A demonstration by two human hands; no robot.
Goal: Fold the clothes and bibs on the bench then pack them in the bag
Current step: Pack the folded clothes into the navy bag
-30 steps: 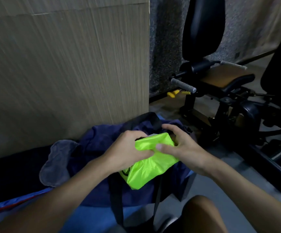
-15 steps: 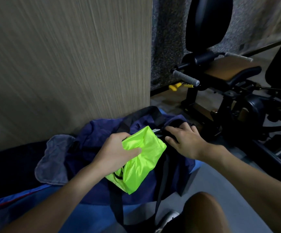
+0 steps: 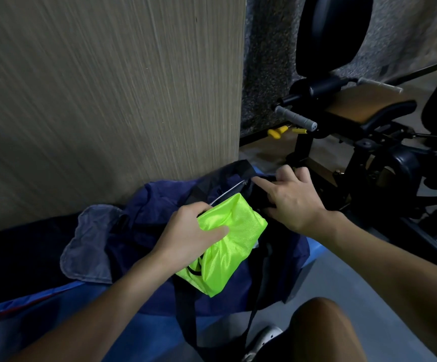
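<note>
Head view. Our left hand is closed around the folded neon-green bib, thumb pressed across its top face and fingers wrapped beneath. The bib hangs just above the navy bag, which lies slumped on the blue bench against the wood-grain panel.

Our right hand is spread at the bag mouth, fingertips on the dark rim beside the zipper track. We cannot tell whether it pinches the fabric or only presses it aside.

Handling: we judge the bib light, thin, soft and slippery. Its fold will likely spring loose unless it is clamped across the layers, as the left hand does now. Hold near the folded middle, not a loose corner.

Clearance: the panel closes off the far side. The opening is narrow and limp, so it needs holding apart. A grey cloth lies left of the bag. The exercise machine stands to the right, apart from the bag. The way down into the opening looks free.
</note>
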